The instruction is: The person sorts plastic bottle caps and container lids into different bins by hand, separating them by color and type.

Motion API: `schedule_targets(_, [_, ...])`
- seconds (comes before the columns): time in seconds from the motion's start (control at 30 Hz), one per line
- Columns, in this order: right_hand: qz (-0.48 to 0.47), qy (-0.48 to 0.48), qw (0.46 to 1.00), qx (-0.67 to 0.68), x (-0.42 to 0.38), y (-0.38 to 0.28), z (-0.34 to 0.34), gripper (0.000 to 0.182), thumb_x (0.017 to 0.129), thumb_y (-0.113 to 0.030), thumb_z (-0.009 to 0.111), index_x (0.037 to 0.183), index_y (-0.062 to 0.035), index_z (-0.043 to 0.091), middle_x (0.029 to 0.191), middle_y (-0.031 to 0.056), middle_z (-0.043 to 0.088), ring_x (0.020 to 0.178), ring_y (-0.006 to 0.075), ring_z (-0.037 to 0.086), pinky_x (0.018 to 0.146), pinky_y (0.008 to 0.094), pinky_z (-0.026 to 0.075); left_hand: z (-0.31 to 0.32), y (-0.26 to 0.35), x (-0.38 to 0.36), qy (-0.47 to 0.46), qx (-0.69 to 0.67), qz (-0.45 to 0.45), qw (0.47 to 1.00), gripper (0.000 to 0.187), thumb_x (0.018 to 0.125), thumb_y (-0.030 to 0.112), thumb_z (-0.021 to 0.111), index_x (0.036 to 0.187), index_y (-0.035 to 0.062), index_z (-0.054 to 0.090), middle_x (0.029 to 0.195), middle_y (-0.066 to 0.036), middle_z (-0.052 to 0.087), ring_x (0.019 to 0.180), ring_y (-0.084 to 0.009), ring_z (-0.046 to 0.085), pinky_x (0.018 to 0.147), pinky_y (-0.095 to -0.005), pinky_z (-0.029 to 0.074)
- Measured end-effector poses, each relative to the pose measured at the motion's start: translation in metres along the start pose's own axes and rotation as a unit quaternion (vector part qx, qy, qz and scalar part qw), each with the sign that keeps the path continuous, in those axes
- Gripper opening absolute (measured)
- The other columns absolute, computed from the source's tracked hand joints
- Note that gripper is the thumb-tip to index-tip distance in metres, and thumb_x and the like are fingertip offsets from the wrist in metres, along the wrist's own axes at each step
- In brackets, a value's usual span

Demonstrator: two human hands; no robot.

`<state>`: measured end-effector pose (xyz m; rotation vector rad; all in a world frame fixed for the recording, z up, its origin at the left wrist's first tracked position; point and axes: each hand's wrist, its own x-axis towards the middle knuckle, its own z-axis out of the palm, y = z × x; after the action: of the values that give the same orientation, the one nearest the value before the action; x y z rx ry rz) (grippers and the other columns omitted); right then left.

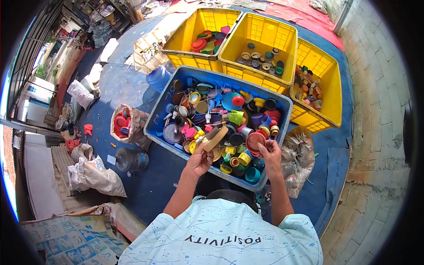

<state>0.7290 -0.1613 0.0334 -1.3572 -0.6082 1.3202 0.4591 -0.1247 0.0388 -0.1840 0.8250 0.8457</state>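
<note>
My left hand (199,162) is closed on a tan, curved plastic piece (215,138), perhaps a lid seen edge-on. In my right hand (270,155) is a round red lid (255,142), gripped at its rim between thumb and fingers. Both hands are above the near side of a large blue bin (155,115). Mixed plastic caps and lids in many colours fill it, among them a lime-green cap (236,117) and a teal cap (252,175) at the near edge. My fingers partly cover the pieces that they hold.
Behind the blue bin stand three yellow crates (265,33) with sorted caps. A sack of red lids (115,128) and a clear water jug (131,160) are on the left. A plastic bag (297,163) sits to the right, near a block wall (375,132).
</note>
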Motion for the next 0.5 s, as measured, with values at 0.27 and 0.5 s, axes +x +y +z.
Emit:
schedule_targets(0.27, [-0.141,0.123,0.981,-0.055,-0.041,0.003,0.051,0.036,0.091,-0.015,0.064,0.124,-0.0044,0.051,0.087,0.0028,0.06,0.062,0.0075,0.055,0.057,0.0222,0.046,0.012,-0.006,-0.012,0.012,0.245,0.08,0.966,0.036,0.084,0.04,0.072,0.09,0.0093,0.055,0.065,0.001,0.057,0.048,-0.0076,0.054,0.041,-0.0182,0.044])
schedule_targets(0.5, [-0.334,0.094,0.865,-0.362,-0.054,0.042,0.084,0.041,0.091,-0.01,0.063,0.131,-0.0156,0.058,0.081,0.0102,0.051,0.069,0.0223,0.053,0.06,0.0329,0.046,-0.002,-0.004,-0.008,-0.02,0.455,0.28,0.845,0.035,0.082,0.032,0.076,0.091,0.0058,0.054,0.066,0.0,0.058,0.048,-0.0039,0.051,0.043,-0.0173,0.042])
